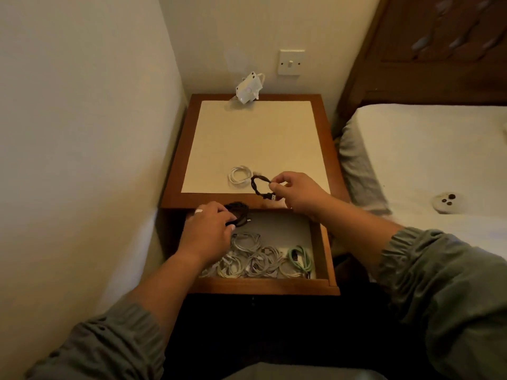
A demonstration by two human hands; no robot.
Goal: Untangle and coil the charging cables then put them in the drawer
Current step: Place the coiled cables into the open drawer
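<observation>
**Hands and cables.** The right hand (293,192) is closed in a pinch on a black coil (256,185) near its plug end. It is at centre frame, over the front edge of the nightstand (255,133). The left hand (208,229) has its fingers curled round a second black coil (238,212) at the back left of the open drawer (269,283).

**Handling (judged).** The cables look light, soft and braided. A coil will probably spring open if held by a single strand. Grip across the bundled turns, or at the plug with the loop trapped under the thumb. Lay each coil flat rather than dropping it.

**Not yet stowed.** A white coil (240,174) lies on the nightstand, just left of the black coil.

**Drawer.** Several white coils (255,261) fill the front, with a green cable (300,259) at front right. The back right floor is bare and looks the best spot for the next coil. The left forearm crosses the drawer's left half and blocks access there.

**Surroundings.**
- An adapter (249,87) sits at upper centre.
- A wall switch (291,62) is just above and to the right of it.
- A bed (425,160) is at the right.

None of these is in the way.
</observation>
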